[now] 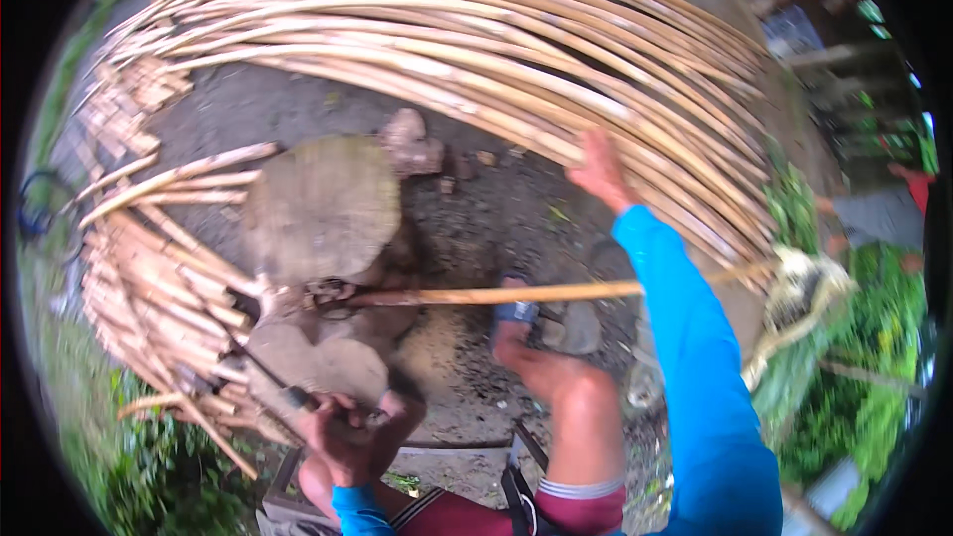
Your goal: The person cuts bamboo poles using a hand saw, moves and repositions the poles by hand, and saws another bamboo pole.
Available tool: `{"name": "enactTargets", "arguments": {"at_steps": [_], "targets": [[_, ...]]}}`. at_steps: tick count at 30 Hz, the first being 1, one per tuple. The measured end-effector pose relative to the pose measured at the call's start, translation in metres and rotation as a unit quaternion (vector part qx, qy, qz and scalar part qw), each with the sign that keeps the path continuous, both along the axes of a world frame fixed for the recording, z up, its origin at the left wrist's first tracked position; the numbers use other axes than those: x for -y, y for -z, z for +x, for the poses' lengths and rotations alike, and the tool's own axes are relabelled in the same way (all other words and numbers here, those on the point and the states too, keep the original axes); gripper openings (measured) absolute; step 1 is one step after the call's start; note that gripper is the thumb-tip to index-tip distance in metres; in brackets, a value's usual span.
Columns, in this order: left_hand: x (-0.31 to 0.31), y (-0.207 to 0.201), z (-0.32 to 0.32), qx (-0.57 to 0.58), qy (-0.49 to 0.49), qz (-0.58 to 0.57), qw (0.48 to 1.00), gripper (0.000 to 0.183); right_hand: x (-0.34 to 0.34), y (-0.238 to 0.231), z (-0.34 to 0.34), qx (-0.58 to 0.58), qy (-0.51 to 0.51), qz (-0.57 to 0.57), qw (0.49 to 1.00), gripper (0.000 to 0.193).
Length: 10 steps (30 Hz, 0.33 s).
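Note:
My left hand (338,432) is closed around the handle of a long, thin, dark tool (260,365), whose kind I cannot make out. The tool points up and left over the cut wood block (342,362) beside my knee. Stretched forward on the right, my right hand (601,171) has its fingers extended and slightly blurred. It is over the near edge of a wide spread of long peeled poles (476,79); contact is unclear. A single pole (496,294) runs crosswise from the wood blocks to the right, passing behind my right forearm.
A large round stump (323,203) stands left of centre, with a stone (410,144) beside it. Shorter cut pieces (164,288) are piled at the left. A pale sack (799,288) lies at the right near green plants. Another person (879,213) is at the far right.

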<state>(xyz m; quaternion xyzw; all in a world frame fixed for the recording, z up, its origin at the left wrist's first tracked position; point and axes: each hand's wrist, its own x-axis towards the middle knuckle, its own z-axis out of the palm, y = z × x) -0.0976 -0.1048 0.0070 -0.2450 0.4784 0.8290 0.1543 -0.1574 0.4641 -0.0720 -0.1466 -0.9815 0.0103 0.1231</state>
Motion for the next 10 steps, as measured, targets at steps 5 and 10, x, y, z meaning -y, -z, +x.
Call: {"name": "enactTargets", "arguments": {"at_steps": [5, 10], "targets": [[-0.007, -0.002, 0.002, -0.035, 0.017, -0.052, 0.998, 0.015, -0.023, -0.005, -0.063, 0.055, 0.047, -0.063, 0.995, 0.056], [-0.003, -0.004, 0.005, -0.037, -0.002, -0.109, 0.993, 0.017, -0.007, 0.003, -0.101, 0.211, 0.115, -0.052, 0.969, 0.064]]}}
